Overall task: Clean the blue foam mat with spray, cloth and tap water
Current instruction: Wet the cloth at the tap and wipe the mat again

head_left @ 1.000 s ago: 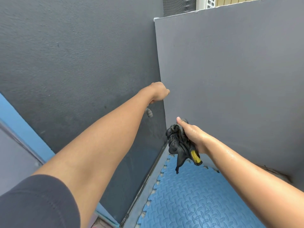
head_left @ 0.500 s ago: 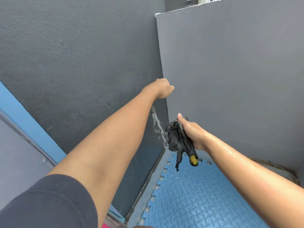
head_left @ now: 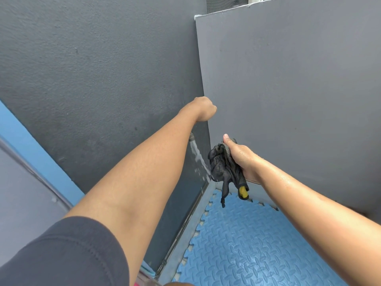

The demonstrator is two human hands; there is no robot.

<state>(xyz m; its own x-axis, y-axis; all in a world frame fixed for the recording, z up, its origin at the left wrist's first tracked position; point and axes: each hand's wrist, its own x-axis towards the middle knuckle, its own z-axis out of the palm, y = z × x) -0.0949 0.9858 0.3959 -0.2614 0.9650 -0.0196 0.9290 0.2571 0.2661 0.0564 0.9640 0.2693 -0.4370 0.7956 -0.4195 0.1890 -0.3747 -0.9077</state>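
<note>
Left hand [head_left: 203, 109]: centre of frame, at the corner where the dark grey wall [head_left: 92, 69] meets the lighter grey wall [head_left: 288, 79]. Only the back of the hand shows. My fingers are curled under and hidden, so I cannot tell whether they grip anything.

Tap spout [head_left: 191, 138]: just below my left wrist, partly hidden by the forearm. Water [head_left: 198, 156] runs from it, slanting down and to the right, with droplets scattered beside the stream. The stream ends at the lower left edge of the cloth.

Right hand [head_left: 240, 157]: right of centre, fingers wrapped tight round the cloth [head_left: 223, 168], thumb laid along the top of the bundle. The skin of the hand and forearm is wet and glistening.

Cloth: dark grey, bunched, hanging below my fist in loose tails. One tail bears a yellow patch [head_left: 243, 191].

Blue foam mat [head_left: 257, 244]: on the floor in the lower right of the frame, directly beneath the cloth. Its toothed edge lies along a grey floor strip [head_left: 193, 223] at the foot of the dark wall. The patterned surface shows a wet sheen in places.

Dark sleeve [head_left: 61, 254]: lower left, on my left upper arm
</note>
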